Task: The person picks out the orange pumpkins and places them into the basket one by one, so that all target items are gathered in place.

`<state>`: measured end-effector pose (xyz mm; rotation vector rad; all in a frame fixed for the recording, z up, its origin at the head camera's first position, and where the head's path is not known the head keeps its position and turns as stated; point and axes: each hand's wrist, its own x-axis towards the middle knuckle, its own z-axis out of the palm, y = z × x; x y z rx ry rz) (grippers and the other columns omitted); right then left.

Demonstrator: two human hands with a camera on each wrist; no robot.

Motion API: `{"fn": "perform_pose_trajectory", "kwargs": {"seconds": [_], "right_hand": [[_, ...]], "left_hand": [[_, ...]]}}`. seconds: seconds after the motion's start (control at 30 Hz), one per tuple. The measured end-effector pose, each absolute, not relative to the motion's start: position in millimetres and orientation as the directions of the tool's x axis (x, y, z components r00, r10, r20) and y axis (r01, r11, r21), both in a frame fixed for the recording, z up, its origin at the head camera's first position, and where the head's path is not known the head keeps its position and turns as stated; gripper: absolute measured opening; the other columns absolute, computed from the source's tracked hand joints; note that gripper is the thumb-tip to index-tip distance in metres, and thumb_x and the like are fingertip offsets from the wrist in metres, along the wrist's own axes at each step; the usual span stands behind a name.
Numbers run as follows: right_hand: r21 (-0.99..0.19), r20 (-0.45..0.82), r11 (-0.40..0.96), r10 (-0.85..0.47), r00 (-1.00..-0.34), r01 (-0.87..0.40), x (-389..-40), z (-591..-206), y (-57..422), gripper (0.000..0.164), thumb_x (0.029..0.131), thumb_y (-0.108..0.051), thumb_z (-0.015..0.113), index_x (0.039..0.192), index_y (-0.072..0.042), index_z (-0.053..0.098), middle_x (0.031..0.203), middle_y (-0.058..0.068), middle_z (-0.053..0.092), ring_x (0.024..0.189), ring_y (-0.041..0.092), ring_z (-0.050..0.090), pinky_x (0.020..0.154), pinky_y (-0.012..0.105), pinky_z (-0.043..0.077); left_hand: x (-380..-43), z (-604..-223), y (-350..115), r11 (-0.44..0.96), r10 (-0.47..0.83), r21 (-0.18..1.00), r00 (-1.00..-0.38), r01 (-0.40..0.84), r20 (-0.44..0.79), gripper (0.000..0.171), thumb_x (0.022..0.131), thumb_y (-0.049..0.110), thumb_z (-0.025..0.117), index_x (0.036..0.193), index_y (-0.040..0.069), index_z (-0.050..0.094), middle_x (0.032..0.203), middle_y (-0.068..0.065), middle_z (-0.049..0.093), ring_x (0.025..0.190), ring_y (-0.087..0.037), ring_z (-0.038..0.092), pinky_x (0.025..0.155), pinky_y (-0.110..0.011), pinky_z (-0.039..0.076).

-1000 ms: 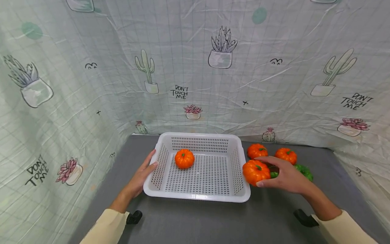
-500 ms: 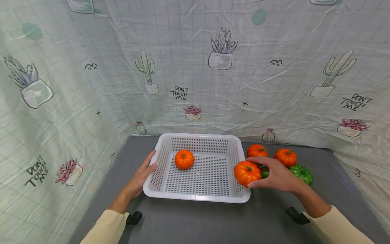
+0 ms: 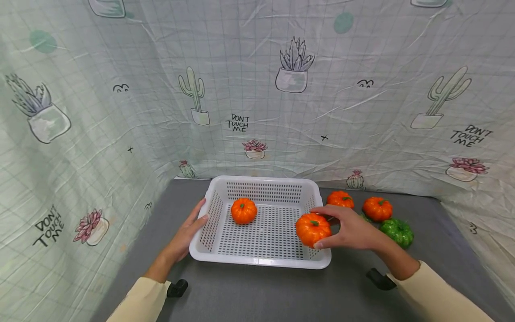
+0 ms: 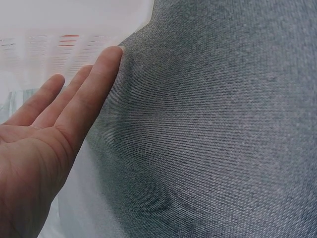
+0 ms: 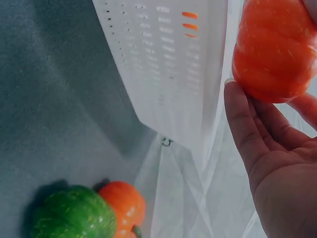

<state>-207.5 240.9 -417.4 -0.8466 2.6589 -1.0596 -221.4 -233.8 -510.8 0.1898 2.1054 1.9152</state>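
Observation:
My right hand (image 3: 349, 228) grips a small orange pumpkin (image 3: 312, 230) with a green stem, thumb at its near side and fingers behind. The pumpkin is over the right part of a white plastic basket (image 3: 263, 260) with slotted walls. In the right wrist view, the held pumpkin (image 5: 275, 54) is above the basket's rim. A second orange pumpkin (image 3: 243, 211) sits inside the basket, toward the back left. My left hand (image 3: 188, 231) rests against the basket's left side; the left wrist view shows its straight fingers (image 4: 91, 94) along the outer wall.
Right of the basket, two orange pumpkins, one near the basket (image 3: 339, 198) and one farther right (image 3: 377, 208), stand on the grey table (image 3: 265, 295). A green pumpkin (image 3: 397, 233) lies in front of them. A patterned curtain (image 3: 297, 116) hangs behind and at the sides.
My right hand has carried the orange pumpkin left, from beside the basket's right rim to over its inside. The green pumpkin has come into fuller view. My left hand has stayed put.

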Motion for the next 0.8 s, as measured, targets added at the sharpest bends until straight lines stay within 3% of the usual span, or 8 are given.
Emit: {"fn": "perform_pose_trajectory", "kwargs": {"seconds": [0.17, 0.4, 0.8], "right_hand": [[-0.681, 0.028, 0.581, -0.589, -0.807, -0.447, -212.2, -415.8, 227.6, 0.077, 0.079, -0.048, 0.090, 0.143, -0.014, 0.062, 0.128, -0.002, 0.069, 0.105, 0.014, 0.064, 0.090, 0.030, 0.057], [-0.675, -0.009, 0.589, -0.609, -0.793, -0.444, -217.3, -410.3, 213.4, 0.082, 0.079, -0.050, 0.089, 0.145, -0.012, 0.059, 0.135, -0.001, 0.068, 0.109, 0.015, 0.063, 0.096, 0.045, 0.057], [-0.674, 0.009, 0.552, -0.658, -0.753, -0.490, -228.1, -404.0, 194.0, 0.079, 0.079, -0.046, 0.090, 0.144, -0.011, 0.061, 0.133, -0.001, 0.068, 0.108, 0.014, 0.064, 0.095, 0.031, 0.056]], "left_hand": [[-221.4, -511.8, -233.8, 0.111, 0.283, 0.989, -0.950, -0.100, -0.128, 0.067, 0.113, 0.037, 0.042, 0.167, 0.040, 0.003, 0.171, -0.019, 0.023, 0.136, -0.041, 0.052, 0.093, -0.038, 0.054], [-221.0, -510.4, -232.5, 0.101, 0.285, 0.990, -0.950, -0.102, -0.127, 0.067, 0.113, 0.036, 0.042, 0.167, 0.040, 0.003, 0.172, -0.018, 0.021, 0.138, -0.043, 0.050, 0.093, -0.038, 0.054], [-222.0, -511.5, -234.4, 0.086, 0.300, 0.993, -0.948, -0.085, -0.108, 0.066, 0.113, 0.035, 0.040, 0.168, 0.039, 0.002, 0.172, -0.019, 0.021, 0.139, -0.046, 0.048, 0.094, -0.040, 0.054]]}}
